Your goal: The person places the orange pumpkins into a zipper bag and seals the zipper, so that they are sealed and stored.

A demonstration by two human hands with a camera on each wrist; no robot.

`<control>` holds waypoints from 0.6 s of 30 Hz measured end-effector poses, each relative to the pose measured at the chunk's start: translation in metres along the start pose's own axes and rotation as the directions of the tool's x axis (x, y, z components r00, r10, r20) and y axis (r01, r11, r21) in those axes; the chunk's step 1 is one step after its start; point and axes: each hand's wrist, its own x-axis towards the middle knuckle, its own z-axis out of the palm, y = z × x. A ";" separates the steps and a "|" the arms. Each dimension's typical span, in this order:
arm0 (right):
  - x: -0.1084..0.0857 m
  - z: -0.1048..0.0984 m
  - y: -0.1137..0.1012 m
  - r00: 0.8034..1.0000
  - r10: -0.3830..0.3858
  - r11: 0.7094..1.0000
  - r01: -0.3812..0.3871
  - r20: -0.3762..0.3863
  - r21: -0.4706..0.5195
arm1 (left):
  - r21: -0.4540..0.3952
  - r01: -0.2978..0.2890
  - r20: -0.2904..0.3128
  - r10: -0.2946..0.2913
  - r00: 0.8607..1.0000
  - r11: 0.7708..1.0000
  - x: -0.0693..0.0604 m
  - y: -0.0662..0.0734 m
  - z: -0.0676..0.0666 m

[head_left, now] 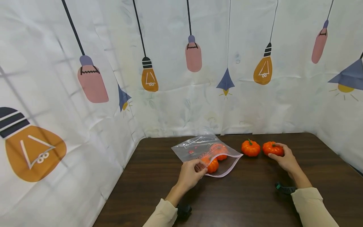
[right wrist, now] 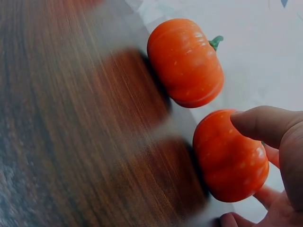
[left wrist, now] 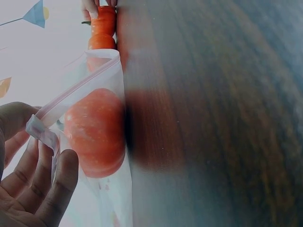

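Closest, on the near side of the clear plastic bag (head_left: 185, 147), are two pale sleeves: the left one (head_left: 163, 215) is nearer than the bag and to its left, the right one (head_left: 308, 201) nearer than the bag and well to its right. A dark object (head_left: 185, 210) sits at the left wrist, and a dark strap with a green patch (head_left: 285, 189) at the right wrist. The brown wood-grain surface (head_left: 241, 197) runs under and around the bag.

The left hand (head_left: 190, 174) is at the bag's near left edge, pinching its rim between thumb and fingers. The bag lies on the surface with its pinkish zip lips apart, the mouth toward the near right; red print shows on its film. Inside the bag, close to the mouth, sits one orange pumpkin (head_left: 212, 165); behind it, deeper in the bag, sits a second pumpkin (head_left: 217, 150), seen partly through the film.

The right hand (head_left: 285, 159) is well to the right of the bag. Its thumb and fingers grip the rightmost pumpkin (head_left: 271, 149) from two sides, the thumb on the near face. Between that pumpkin and the bag stands the green-stemmed pumpkin (head_left: 250, 148), upright on the surface, near the bag's right corner and just beside the gripped one.

Beyond the bag, a white sheet (head_left: 175, 110) hangs, printed with hanging lamps and orange bulbs; it also runs along the bag's left.
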 end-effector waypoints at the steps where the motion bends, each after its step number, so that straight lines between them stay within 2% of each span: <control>1: 0.000 0.000 0.000 1.000 -0.001 1.000 0.001 -0.005 0.001 | -0.001 0.006 0.002 -0.006 1.000 1.000 0.000 0.000 0.000; 9: -0.001 0.004 0.001 0.999 0.002 1.000 -0.001 -0.043 0.023 | -0.008 0.026 0.007 -0.026 1.000 1.000 0.000 0.001 0.000; 18: -0.003 0.000 0.003 0.999 -0.018 1.000 0.018 -0.034 -0.006 | 0.000 -0.001 0.000 0.001 1.000 1.000 0.000 0.000 0.001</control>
